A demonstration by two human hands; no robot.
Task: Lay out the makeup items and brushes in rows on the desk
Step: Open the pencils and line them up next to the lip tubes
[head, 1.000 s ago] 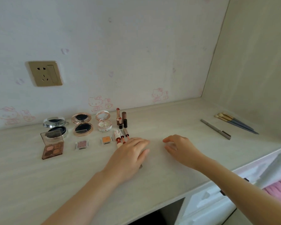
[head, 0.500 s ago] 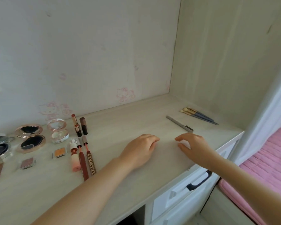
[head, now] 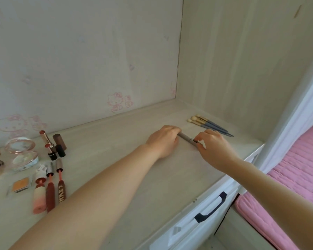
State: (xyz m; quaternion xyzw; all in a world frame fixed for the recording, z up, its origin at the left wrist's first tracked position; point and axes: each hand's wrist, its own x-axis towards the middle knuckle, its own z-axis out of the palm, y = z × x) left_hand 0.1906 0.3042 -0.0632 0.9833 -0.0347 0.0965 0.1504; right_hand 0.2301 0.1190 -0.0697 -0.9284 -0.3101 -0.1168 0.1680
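A thin grey makeup pencil (head: 186, 137) lies on the pale wooden desk (head: 116, 159) near its right end. My left hand (head: 163, 139) holds the pencil's far end with curled fingers. My right hand (head: 212, 147) pinches its near, dark end. Just beyond them several blue-handled brushes (head: 210, 125) lie together by the side wall. At the left, lip glosses (head: 50, 186), lipsticks (head: 51, 146), a small orange eyeshadow pan (head: 20, 184) and open round compacts (head: 21, 153) lie in rows.
A side wall closes the desk on the right. The front edge runs diagonally, with a white drawer and black handle (head: 210, 208) below it. Pink bedding (head: 287, 181) lies to the lower right. The back wall carries pink cartoon stickers.
The view swung right. Both hands reached from the desk's middle to the grey pencil and took hold of its two ends.
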